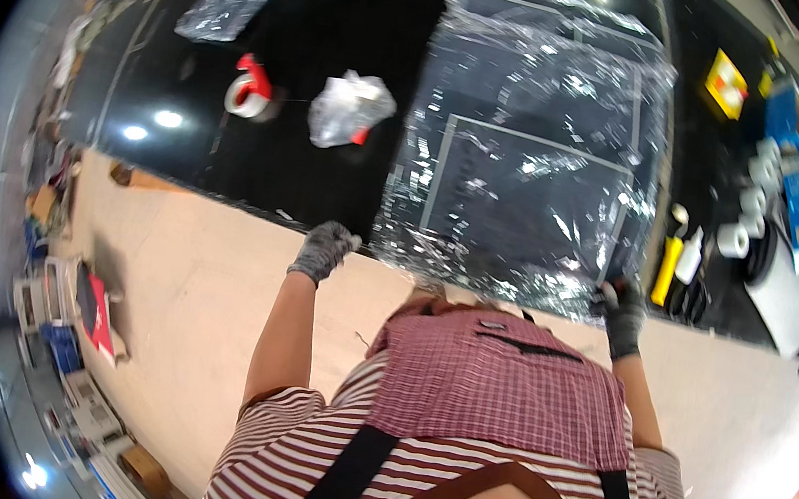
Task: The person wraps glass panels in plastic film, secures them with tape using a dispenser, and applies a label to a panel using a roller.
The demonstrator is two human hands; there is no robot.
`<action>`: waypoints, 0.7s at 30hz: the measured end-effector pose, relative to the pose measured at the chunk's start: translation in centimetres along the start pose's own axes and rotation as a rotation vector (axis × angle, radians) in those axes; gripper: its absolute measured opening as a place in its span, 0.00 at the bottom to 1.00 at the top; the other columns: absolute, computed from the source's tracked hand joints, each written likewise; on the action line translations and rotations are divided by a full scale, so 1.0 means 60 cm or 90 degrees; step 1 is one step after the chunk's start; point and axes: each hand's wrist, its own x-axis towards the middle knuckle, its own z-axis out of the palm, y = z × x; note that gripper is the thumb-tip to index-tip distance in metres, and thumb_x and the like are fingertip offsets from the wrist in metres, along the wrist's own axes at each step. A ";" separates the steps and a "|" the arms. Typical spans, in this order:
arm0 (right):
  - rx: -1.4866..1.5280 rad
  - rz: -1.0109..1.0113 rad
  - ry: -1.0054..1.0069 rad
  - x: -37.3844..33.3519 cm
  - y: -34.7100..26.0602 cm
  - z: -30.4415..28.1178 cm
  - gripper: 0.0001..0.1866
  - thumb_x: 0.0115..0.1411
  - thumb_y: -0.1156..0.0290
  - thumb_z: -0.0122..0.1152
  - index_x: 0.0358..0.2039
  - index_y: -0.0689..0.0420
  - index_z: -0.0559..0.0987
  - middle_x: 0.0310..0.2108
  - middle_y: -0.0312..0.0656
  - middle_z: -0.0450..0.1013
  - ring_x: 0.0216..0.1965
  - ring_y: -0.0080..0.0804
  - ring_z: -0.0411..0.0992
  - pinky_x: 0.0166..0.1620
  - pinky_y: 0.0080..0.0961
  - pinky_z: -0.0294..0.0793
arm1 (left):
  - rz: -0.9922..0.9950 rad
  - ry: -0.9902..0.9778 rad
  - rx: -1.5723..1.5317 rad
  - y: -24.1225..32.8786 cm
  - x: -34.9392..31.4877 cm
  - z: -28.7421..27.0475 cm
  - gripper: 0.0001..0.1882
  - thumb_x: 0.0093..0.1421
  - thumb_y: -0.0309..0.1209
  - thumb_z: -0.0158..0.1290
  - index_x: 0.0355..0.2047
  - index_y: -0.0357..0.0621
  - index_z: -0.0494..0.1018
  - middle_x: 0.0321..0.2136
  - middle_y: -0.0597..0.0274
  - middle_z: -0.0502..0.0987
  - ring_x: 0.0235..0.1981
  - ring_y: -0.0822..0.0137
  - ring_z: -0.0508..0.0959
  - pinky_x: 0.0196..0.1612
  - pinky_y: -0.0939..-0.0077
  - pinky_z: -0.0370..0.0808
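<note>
Clear plastic sheeting [528, 191] lies spread on the black table [348, 26] along its near edge, probably so that either hand can reach it. The gloved right hand [622, 307] is at its near right corner, perhaps to steady it; whether the fingers grip cannot be told. Just left of the sheeting, the gloved left hand [325, 248] is curled at the table's edge, its hold unclear. A red tape dispenser [258, 80] sits farther left, presumably kept clear of the plastic.
</note>
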 end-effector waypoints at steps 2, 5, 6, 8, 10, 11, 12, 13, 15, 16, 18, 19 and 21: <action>-0.086 -0.120 0.032 0.006 0.055 0.001 0.12 0.49 0.70 0.65 0.27 0.60 0.70 0.23 0.42 0.67 0.24 0.33 0.69 0.29 0.31 0.69 | 0.152 0.196 0.006 -0.009 0.040 -0.069 0.09 0.54 0.32 0.57 0.28 0.41 0.72 0.16 0.67 0.70 0.15 0.78 0.66 0.18 0.79 0.65; -0.178 -0.072 0.036 0.000 0.068 -0.006 0.13 0.48 0.70 0.65 0.30 0.59 0.71 0.25 0.43 0.69 0.27 0.35 0.69 0.32 0.30 0.69 | 0.282 0.385 0.080 0.016 0.114 -0.170 0.13 0.55 0.27 0.52 0.41 0.34 0.71 0.36 0.52 0.75 0.35 0.62 0.76 0.41 0.71 0.74; -0.111 -0.068 0.060 0.003 0.052 0.007 0.13 0.48 0.71 0.64 0.31 0.59 0.71 0.26 0.42 0.69 0.27 0.33 0.68 0.32 0.29 0.69 | 0.282 0.460 0.266 0.034 0.147 -0.203 0.18 0.54 0.28 0.54 0.45 0.33 0.70 0.44 0.50 0.73 0.43 0.57 0.73 0.50 0.68 0.70; -0.012 -0.032 0.131 -0.010 0.025 0.006 0.13 0.50 0.73 0.64 0.35 0.60 0.72 0.29 0.40 0.68 0.28 0.29 0.66 0.33 0.25 0.68 | 0.415 0.467 0.327 0.086 0.191 -0.249 0.19 0.50 0.30 0.53 0.45 0.43 0.71 0.42 0.49 0.73 0.44 0.50 0.71 0.50 0.62 0.67; -0.257 -0.171 0.149 -0.012 0.014 -0.009 0.14 0.50 0.72 0.63 0.37 0.59 0.73 0.30 0.40 0.70 0.27 0.29 0.67 0.32 0.24 0.69 | 0.249 0.389 0.344 0.016 0.302 -0.325 0.27 0.57 0.47 0.46 0.56 0.56 0.61 0.50 0.46 0.67 0.50 0.50 0.68 0.53 0.64 0.63; -0.302 -0.127 0.173 -0.030 0.018 -0.016 0.14 0.50 0.73 0.63 0.38 0.58 0.74 0.29 0.39 0.70 0.27 0.28 0.67 0.32 0.24 0.69 | 0.050 0.366 0.329 0.115 0.285 -0.289 0.34 0.56 0.58 0.41 0.60 0.61 0.56 0.55 0.49 0.63 0.54 0.51 0.65 0.55 0.64 0.61; -0.324 -0.111 0.173 -0.036 0.011 -0.017 0.13 0.50 0.73 0.62 0.38 0.57 0.74 0.29 0.38 0.70 0.27 0.27 0.67 0.31 0.23 0.69 | 0.054 0.369 0.368 0.098 0.315 -0.311 0.39 0.53 0.60 0.42 0.61 0.55 0.52 0.57 0.47 0.60 0.56 0.48 0.62 0.58 0.63 0.58; -0.326 -0.076 0.174 -0.042 0.003 -0.020 0.14 0.49 0.73 0.61 0.39 0.57 0.73 0.27 0.38 0.69 0.26 0.29 0.67 0.33 0.24 0.69 | 0.062 0.366 0.407 0.083 0.354 -0.326 0.45 0.51 0.61 0.43 0.63 0.50 0.47 0.59 0.44 0.57 0.59 0.46 0.60 0.60 0.61 0.56; -0.242 0.012 0.185 -0.052 -0.029 -0.006 0.14 0.49 0.73 0.60 0.38 0.57 0.73 0.26 0.37 0.68 0.25 0.27 0.66 0.33 0.24 0.69 | 0.125 0.331 0.479 -0.012 0.498 -0.367 0.38 0.56 0.47 0.44 0.62 0.44 0.48 0.60 0.46 0.54 0.62 0.49 0.54 0.62 0.62 0.53; -0.208 -0.032 0.205 -0.061 -0.039 0.004 0.14 0.50 0.74 0.59 0.39 0.57 0.74 0.27 0.36 0.69 0.25 0.24 0.65 0.33 0.22 0.69 | 0.174 0.334 0.404 -0.036 0.534 -0.392 0.36 0.55 0.48 0.45 0.60 0.44 0.52 0.58 0.47 0.57 0.60 0.50 0.56 0.61 0.63 0.54; -0.217 0.005 0.195 -0.078 -0.058 0.013 0.14 0.51 0.74 0.59 0.40 0.57 0.74 0.28 0.36 0.70 0.25 0.23 0.66 0.34 0.21 0.69 | 0.249 0.373 0.305 -0.082 0.586 -0.426 0.34 0.56 0.51 0.46 0.57 0.43 0.59 0.55 0.50 0.63 0.58 0.53 0.61 0.59 0.65 0.57; -0.218 0.036 0.194 -0.085 -0.063 0.019 0.13 0.52 0.73 0.59 0.39 0.57 0.75 0.29 0.37 0.71 0.25 0.23 0.66 0.34 0.21 0.69 | 0.276 0.416 0.278 -0.091 0.596 -0.435 0.34 0.56 0.53 0.45 0.56 0.43 0.61 0.53 0.52 0.66 0.56 0.54 0.63 0.58 0.66 0.58; -0.211 0.040 0.199 -0.114 -0.068 0.027 0.12 0.53 0.72 0.59 0.39 0.57 0.75 0.28 0.38 0.72 0.25 0.23 0.67 0.33 0.22 0.70 | 0.284 0.274 0.214 -0.069 0.601 -0.416 0.33 0.57 0.54 0.45 0.55 0.42 0.64 0.52 0.54 0.68 0.54 0.54 0.66 0.55 0.66 0.61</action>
